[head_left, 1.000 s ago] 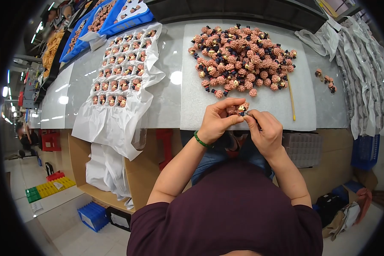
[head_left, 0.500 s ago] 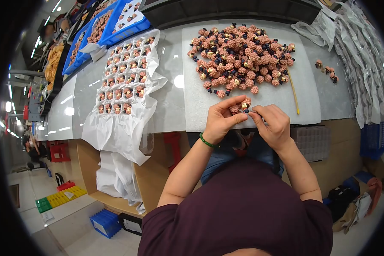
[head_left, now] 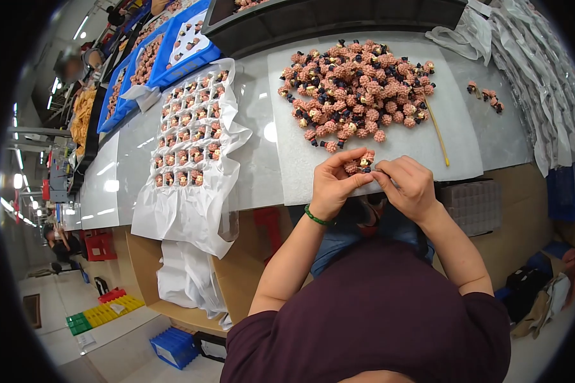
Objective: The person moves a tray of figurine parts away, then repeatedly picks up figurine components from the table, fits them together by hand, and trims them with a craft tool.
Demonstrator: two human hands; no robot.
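A small figurine with curly pink hair and a dark body [head_left: 366, 159] is pinched between the thumb and fingers of my left hand [head_left: 334, 183]. My right hand [head_left: 410, 186] is closed at the figurine's dark lower end; what its fingertips hold, if anything, is too small to name. Just beyond my hands, a heap of similar figurines [head_left: 358, 89] lies on a white foam sheet [head_left: 287, 167]. A thin yellow stick [head_left: 438, 133] rests at the heap's right side. To the left, a white compartment tray [head_left: 188, 131] holds rows of figurines.
Blue bins [head_left: 201, 57] with more pieces stand at the upper left, beside a large black crate [head_left: 338, 18]. Several loose pieces [head_left: 489, 97] lie at the right near plastic-wrapped sheets [head_left: 536, 83]. A cardboard box [head_left: 236, 281] is below the table edge. Another person [head_left: 62, 242] is far left.
The whole view has shifted and tilted slightly. Both hands stay together at the figurine, with only small movements of the fingers.
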